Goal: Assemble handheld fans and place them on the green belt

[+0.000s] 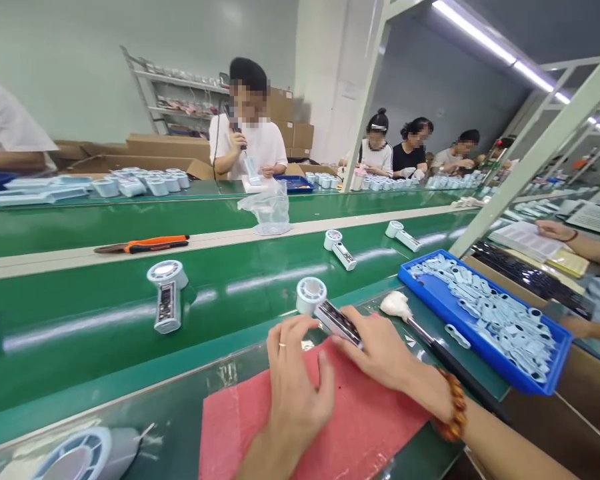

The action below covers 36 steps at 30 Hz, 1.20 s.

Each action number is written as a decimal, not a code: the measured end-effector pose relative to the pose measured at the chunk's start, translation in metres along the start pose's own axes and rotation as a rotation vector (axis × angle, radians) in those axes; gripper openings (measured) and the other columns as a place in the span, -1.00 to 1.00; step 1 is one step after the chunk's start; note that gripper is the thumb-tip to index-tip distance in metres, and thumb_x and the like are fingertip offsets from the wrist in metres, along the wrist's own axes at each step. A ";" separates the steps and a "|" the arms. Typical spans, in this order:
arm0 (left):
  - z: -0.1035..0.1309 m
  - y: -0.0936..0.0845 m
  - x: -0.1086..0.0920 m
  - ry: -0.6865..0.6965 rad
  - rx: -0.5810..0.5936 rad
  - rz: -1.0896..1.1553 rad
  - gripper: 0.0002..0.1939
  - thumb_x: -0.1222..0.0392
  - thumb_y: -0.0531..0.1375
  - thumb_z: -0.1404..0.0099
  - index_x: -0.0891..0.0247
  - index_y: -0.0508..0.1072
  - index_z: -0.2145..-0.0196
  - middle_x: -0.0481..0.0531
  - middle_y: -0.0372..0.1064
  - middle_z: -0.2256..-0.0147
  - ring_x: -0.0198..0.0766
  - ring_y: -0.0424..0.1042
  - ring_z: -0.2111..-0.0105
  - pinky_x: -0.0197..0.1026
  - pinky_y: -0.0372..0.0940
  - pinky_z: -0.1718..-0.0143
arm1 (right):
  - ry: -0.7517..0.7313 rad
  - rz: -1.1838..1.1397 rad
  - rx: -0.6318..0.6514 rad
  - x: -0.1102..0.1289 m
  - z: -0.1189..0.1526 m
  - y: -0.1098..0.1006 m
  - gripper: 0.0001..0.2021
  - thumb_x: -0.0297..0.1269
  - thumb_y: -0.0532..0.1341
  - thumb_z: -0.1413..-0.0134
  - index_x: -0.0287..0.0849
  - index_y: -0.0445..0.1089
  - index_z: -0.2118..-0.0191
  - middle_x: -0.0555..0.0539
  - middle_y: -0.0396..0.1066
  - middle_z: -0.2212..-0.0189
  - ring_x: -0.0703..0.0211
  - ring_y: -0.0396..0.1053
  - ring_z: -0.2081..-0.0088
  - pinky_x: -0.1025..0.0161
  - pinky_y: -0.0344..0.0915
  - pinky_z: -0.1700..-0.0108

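My right hand (383,348) grips the handle of a light-blue handheld fan (311,295) between thumb and fingers. The fan's round head points away from me, and its handle is uncovered, with dark parts showing inside. Beside it my left hand (296,383) is held with fingers bent and apart, nothing in them, its fingertips close to the fan. Under both hands lies a red sheet (240,427). To the right of my right hand rests a dark-handled tool (443,353) with a white wrapped end.
A blue tray (430,291) with many small light-blue pieces stands at right. More open-handled fans (167,303) lie on the green conveyor belt (100,293). Orange-handled pliers (150,245) and a plastic bag (273,213) lie beyond. A fan (87,453) is at lower left. Co-workers sit across and right.
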<state>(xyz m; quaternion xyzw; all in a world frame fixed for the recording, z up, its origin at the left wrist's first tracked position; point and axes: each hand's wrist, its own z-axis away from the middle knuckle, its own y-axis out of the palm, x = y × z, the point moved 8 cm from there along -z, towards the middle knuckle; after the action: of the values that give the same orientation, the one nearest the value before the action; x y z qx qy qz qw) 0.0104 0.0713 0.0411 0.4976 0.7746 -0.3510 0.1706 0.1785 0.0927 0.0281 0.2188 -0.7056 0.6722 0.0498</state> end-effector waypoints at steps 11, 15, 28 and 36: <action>0.015 0.038 -0.028 0.303 0.450 -0.061 -0.53 0.30 0.16 -0.40 0.06 0.36 -0.23 0.18 0.45 -0.20 -0.01 0.57 -0.07 0.02 0.60 0.06 | 0.015 0.131 -0.373 -0.116 0.114 -0.077 -0.56 -0.02 -0.02 -0.57 -0.08 0.57 0.08 -0.09 0.59 0.17 0.14 0.53 0.15 0.14 0.47 0.03; 0.011 0.041 -0.017 0.229 0.443 -0.060 -0.58 0.20 0.24 -0.38 0.04 0.39 -0.17 0.13 0.47 -0.13 -0.09 0.64 0.06 -0.07 0.64 0.16 | 0.367 0.257 -0.575 -0.226 0.114 -0.125 -0.67 -0.04 0.14 -0.52 -0.20 0.49 0.06 -0.12 0.52 0.13 0.13 0.49 0.12 0.06 0.49 0.01; 0.020 0.035 -0.027 0.267 0.590 0.058 -0.69 0.28 0.18 -0.43 0.03 0.45 -0.09 0.10 0.49 -0.03 -0.14 0.60 0.08 -0.05 0.60 0.14 | 0.533 0.208 -0.482 -0.265 0.117 -0.117 -0.70 -0.02 0.30 -0.37 -0.20 0.53 0.13 -0.12 0.56 0.15 0.07 0.51 0.09 -0.03 0.45 -0.11; 0.021 0.043 -0.016 0.076 0.677 0.247 -0.49 0.24 0.32 -0.38 0.01 0.35 -0.23 0.09 0.50 -0.14 -0.08 0.54 -0.14 0.02 0.51 -0.13 | 0.217 -0.108 -0.498 -0.121 0.111 -0.117 -0.68 0.12 0.38 -0.23 0.01 0.63 0.10 -0.06 0.61 0.07 0.04 0.58 0.12 0.14 0.55 0.05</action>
<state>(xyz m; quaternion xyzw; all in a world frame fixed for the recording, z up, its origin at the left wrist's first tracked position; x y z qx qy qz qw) 0.0537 0.0569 0.0205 0.6286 0.5542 -0.5456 0.0082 0.3563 0.0138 0.0823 0.1640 -0.8269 0.4938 0.2133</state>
